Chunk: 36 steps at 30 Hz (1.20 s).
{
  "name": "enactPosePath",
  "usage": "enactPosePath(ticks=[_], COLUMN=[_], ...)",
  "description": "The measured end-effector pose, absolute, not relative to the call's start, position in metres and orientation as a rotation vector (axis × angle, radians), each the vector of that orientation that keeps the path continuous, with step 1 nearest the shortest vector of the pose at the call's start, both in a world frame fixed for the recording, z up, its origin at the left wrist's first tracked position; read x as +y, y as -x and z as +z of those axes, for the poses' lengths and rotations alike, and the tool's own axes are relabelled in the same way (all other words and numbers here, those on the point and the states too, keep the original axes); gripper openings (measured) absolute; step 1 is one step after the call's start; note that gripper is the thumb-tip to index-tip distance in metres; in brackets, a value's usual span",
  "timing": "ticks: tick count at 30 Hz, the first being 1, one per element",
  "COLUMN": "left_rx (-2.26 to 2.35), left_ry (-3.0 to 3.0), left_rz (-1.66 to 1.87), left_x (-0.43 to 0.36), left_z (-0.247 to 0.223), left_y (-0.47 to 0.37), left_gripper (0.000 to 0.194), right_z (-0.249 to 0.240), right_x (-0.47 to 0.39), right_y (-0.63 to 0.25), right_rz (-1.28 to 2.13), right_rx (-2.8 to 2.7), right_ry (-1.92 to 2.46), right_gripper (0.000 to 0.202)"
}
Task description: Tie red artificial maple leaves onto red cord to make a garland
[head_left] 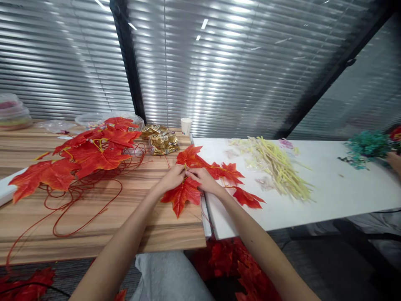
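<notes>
Both hands meet over a string of red maple leaves [183,195] where the wooden table joins the white one. My left hand [173,177] is pinched on the yellow stem between the leaves. Close against it, my right hand [203,179] has its fingers closed at the same stem. One leaf lies below the hands, another above them, and more leaves [232,172] trail right onto the white table. The exact point between the fingertips is too small to make out. A pile of red leaves [97,154] with red cord [78,192] lies to the left.
Gold packets [163,143] and a paper cup [186,126] stand at the back. Yellow stems [278,167] lie on the white table [326,200], with teal flowers [366,146] near a person's hand [394,162]. Plastic tubs [13,112] sit far left. Red leaves hang below the table edge.
</notes>
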<state>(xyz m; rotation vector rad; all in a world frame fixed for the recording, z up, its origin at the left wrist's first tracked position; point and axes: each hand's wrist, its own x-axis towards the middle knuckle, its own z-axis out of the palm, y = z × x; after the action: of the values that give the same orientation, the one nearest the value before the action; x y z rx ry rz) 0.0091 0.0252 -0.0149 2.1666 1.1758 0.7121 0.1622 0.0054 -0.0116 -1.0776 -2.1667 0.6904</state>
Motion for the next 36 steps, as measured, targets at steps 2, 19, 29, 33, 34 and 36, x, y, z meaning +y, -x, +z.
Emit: enactPosePath(ticks=[2, 19, 29, 33, 34, 36], left_rx=[1.173, 1.166, 1.16, 1.16, 1.163, 1.166], left_ry=[-2.172, -2.169, -2.177, -2.18, -2.179, -2.175], left_rz=[0.711, 0.72, 0.72, 0.716, 0.718, 0.725], left_x=[0.0252, 0.0258, 0.026, 0.0256, 0.0253, 0.0243], left_z=[-0.0146, -0.0162, -0.016, -0.0151, -0.0145, -0.0127], left_y=[-0.0093, -0.0085, -0.0092, -0.0092, -0.0094, -0.0098], left_gripper=[0.014, 0.013, 0.014, 0.014, 0.015, 0.015], right_z=[-0.0123, -0.0103, -0.0088, -0.01, -0.0103, -0.0107], right_x=[0.0058, 0.0039, 0.0029, 0.0038, 0.0039, 0.004], right_y=[-0.1623, -0.1618, -0.1616, -0.162, -0.1621, -0.1621], right_rz=[0.686, 0.671, 0.67, 0.666, 0.664, 0.659], right_rx=[-2.165, -2.169, -2.173, -2.176, -2.177, -2.181], right_ry=[1.076, 1.084, 1.094, 1.081, 1.08, 1.083], right_gripper=[0.033, 0.035, 0.034, 0.034, 0.034, 0.034])
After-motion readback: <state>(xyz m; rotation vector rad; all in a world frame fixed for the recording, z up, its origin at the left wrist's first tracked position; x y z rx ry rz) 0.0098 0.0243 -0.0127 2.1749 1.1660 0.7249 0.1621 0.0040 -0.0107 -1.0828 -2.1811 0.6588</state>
